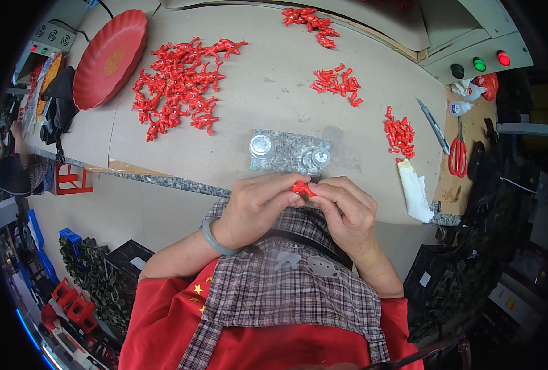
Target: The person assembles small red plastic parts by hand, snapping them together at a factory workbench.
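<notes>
Your left hand point(249, 200) and right hand point(351, 213) meet just in front of the tabletop point(255, 74) edge, each grip narrow, with fingertips pinching one small red piece point(302, 189) between them. That piece sits above your apron point(298, 271), just nearer you than the speckled stone slab point(291, 151), which carries two round clear containers point(261, 145). Beyond the slab to your left lies a large heap of glossy red figures point(178, 89); to your right, loose small red parts point(400, 132) lie near a utility knife point(434, 128) and red-handled scissors point(458, 157).
</notes>
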Action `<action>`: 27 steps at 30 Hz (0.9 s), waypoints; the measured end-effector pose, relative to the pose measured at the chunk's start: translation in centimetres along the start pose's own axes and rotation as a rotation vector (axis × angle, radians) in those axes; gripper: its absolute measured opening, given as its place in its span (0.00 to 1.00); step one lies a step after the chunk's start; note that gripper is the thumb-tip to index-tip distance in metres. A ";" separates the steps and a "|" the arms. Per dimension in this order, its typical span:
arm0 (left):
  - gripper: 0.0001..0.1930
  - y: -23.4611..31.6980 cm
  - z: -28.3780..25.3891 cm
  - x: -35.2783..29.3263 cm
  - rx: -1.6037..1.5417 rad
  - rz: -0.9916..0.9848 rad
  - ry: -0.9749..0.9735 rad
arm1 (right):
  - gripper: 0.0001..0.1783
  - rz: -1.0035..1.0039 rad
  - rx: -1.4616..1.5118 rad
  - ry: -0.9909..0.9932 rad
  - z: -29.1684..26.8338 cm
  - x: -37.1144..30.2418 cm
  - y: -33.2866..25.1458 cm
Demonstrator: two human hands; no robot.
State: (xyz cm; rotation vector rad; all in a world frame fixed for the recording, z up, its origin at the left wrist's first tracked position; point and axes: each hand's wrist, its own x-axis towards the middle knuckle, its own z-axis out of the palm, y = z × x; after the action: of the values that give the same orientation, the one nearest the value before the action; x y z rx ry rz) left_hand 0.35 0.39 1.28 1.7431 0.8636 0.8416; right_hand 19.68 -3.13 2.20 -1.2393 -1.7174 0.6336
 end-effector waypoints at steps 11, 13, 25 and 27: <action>0.15 0.5 0.0 0.4 -0.063 -0.101 -0.016 | 0.07 0.022 0.108 0.000 -0.2 0.3 0.7; 0.16 0.7 -0.2 0.5 -0.159 -0.121 -0.054 | 0.08 0.055 0.150 -0.011 -0.9 0.3 1.1; 0.13 -0.2 0.1 0.3 -0.725 -0.391 -0.076 | 0.09 0.385 -0.300 0.175 -7.2 0.8 2.9; 0.13 -0.2 0.1 0.4 -0.725 -0.406 -0.077 | 0.08 0.319 -0.525 0.199 -8.9 0.5 3.9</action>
State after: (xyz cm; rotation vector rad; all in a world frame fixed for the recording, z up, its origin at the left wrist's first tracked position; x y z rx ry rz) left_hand 0.58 0.74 1.10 0.9214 0.7041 0.6882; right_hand 29.30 -2.11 3.35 -1.9008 -1.5790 0.2237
